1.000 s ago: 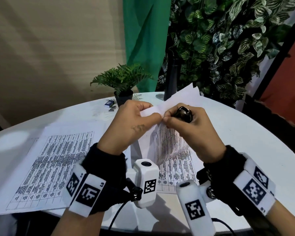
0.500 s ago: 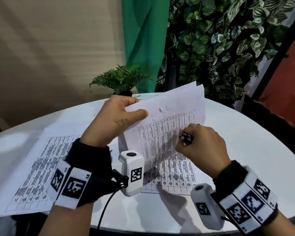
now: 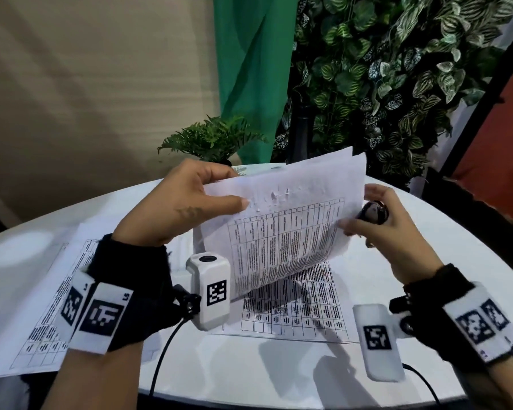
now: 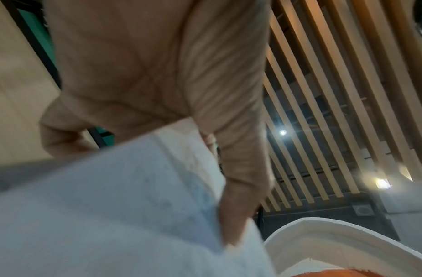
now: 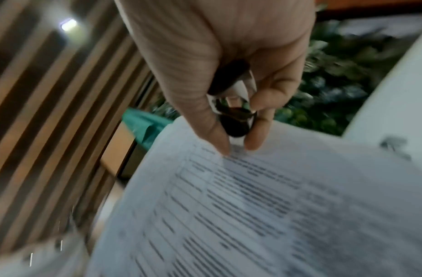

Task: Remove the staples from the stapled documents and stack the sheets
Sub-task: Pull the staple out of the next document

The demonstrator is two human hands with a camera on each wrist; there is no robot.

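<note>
A person lifts a freed sheet [image 3: 285, 223] off the round white counter [image 3: 279, 377], its top edge now spread wide where a second ago both hands were bunched together over one corner. The left hand [image 3: 187, 202] pinches the sheet's upper left corner, thumb on the printed face and fingers behind. The right hand [image 3: 382, 223] has slid out to the sheet's right edge and steadies it with thumb and fingertip while its fingers stay curled round a small black staple remover [image 3: 373, 213]. Raised puncture marks just right of the left thumb, with no staple visible there, suggest the fastener is out. Directly below the lifted sheet another printed page [image 3: 296, 312] lies flat on the counter; to the left of the sheet, past the left wrist, a spread of loose sheets [image 3: 36, 291] appears to be the growing stack. Behind the sheet stands a small potted fern [image 3: 214, 140]. The likely next step is carrying this page left to that stack.
</note>
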